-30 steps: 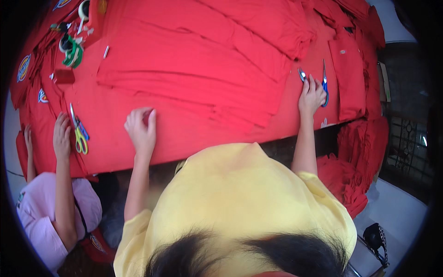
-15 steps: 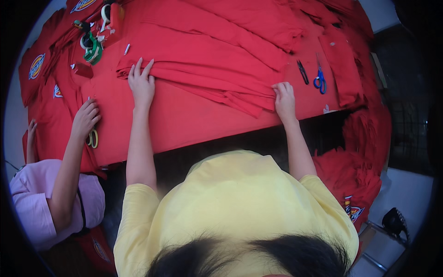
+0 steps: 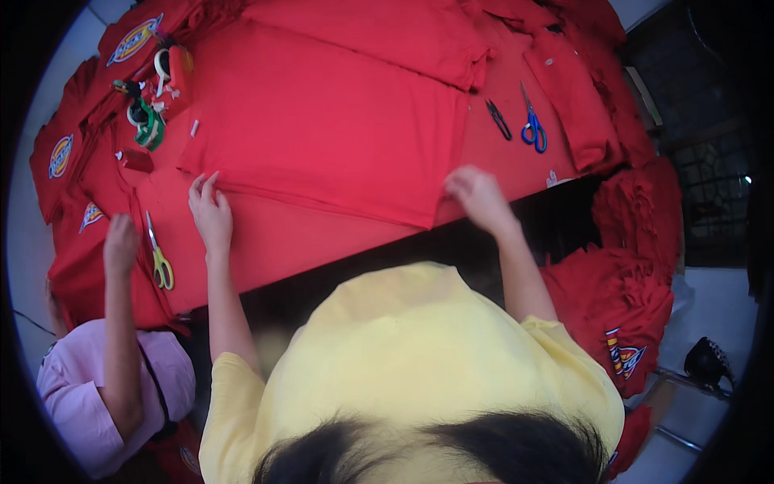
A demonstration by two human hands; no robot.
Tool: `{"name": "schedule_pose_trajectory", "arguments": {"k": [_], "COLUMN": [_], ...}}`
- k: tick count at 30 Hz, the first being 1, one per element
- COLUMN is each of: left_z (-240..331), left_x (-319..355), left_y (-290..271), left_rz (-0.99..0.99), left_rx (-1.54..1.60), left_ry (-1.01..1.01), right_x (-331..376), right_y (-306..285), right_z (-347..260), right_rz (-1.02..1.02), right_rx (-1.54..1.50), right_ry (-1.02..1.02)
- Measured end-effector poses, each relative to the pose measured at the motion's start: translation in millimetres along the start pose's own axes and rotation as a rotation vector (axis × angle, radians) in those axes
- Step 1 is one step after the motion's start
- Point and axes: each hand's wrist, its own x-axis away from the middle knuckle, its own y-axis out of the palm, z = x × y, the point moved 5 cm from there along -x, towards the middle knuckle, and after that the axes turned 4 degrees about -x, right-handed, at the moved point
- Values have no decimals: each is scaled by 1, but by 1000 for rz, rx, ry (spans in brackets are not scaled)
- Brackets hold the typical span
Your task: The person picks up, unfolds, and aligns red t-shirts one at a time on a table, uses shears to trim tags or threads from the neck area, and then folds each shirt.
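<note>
A red garment lies spread flat before me, its near hem slanting down to the right. At that hem's left end, the fingertips of my left hand rest at the cloth's edge, fingers apart. Beside the right edge is my right hand, slightly blurred, with bent, loosely parted fingers and nothing visible in them. Whether its fingertips touch the cloth I cannot tell. Black thread snips and blue-handled scissors lie to the right of the garment.
A co-worker's hand is raised at left near yellow-handled scissors. A green tape dispenser and a red one stand at the back left. Red garments are heaped at right, beyond the table's near edge.
The gathered folds of the garment have been opened out flat toward me. Both my hands have shifted left and nearer. The co-worker's hand has moved off the yellow-handled scissors, which now show fully.
</note>
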Motion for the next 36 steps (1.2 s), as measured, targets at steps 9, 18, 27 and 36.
{"name": "schedule_pose_trajectory", "arguments": {"k": [9,18,27,36], "left_z": [148,148,143,239], "left_x": [63,64,85,127], "left_y": [34,37,39,56], "left_rz": [-373,-472,-536,-723], "left_rx": [33,115,734,1703], "left_ry": [-16,-207,-836,-1351], "right_x": [-65,-149,-169,-13], "right_y": [-84,-155,-166,-146], "right_z": [140,202,191,197], "right_rz": [386,476,119,352], "right_rx": [604,536,685,526], "right_ry": [361,469,383,268]}}
